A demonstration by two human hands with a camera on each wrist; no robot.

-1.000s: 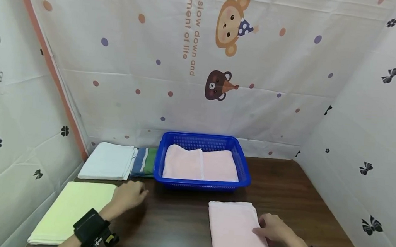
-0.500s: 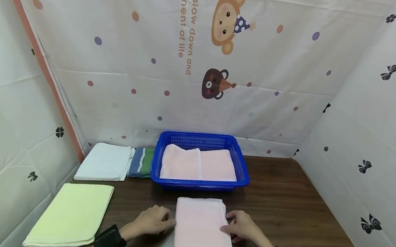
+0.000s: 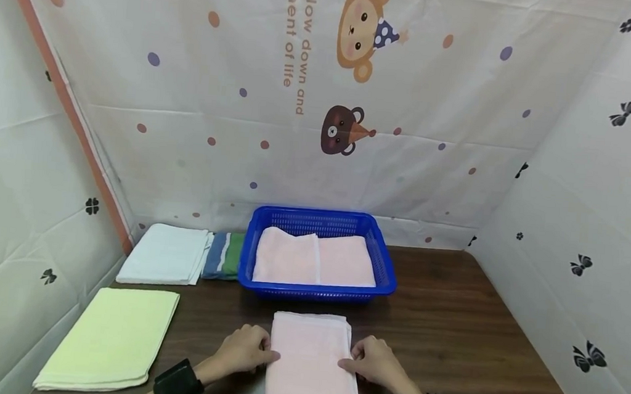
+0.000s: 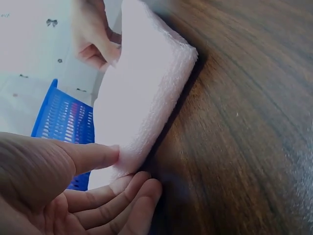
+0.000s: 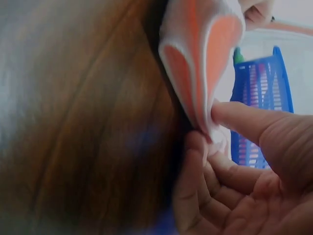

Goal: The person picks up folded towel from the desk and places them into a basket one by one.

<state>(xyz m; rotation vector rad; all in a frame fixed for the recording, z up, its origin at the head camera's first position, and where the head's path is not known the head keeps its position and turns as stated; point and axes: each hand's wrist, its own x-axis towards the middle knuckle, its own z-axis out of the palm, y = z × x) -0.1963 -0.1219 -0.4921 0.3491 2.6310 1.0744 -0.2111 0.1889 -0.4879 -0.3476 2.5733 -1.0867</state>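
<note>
A folded pink towel lies on the table in front of the basket. My left hand pinches its left edge. In the left wrist view the thumb presses on top of the towel and the other fingers curl beneath the edge. My right hand pinches the opposite edge. In the right wrist view the towel's layers are squeezed together between thumb and fingers, bulging into open loops beyond the pinch.
Behind the towel stands a blue plastic basket holding folded pink towels. To its left lie a striped blue-green cloth and a folded white towel. A folded yellow towel sits at the left, and patterned curtains enclose the table.
The pink towel has moved left to the middle with my right hand. My left hand has come from beside the yellow towel to the pink towel's left edge and taken hold of it.
</note>
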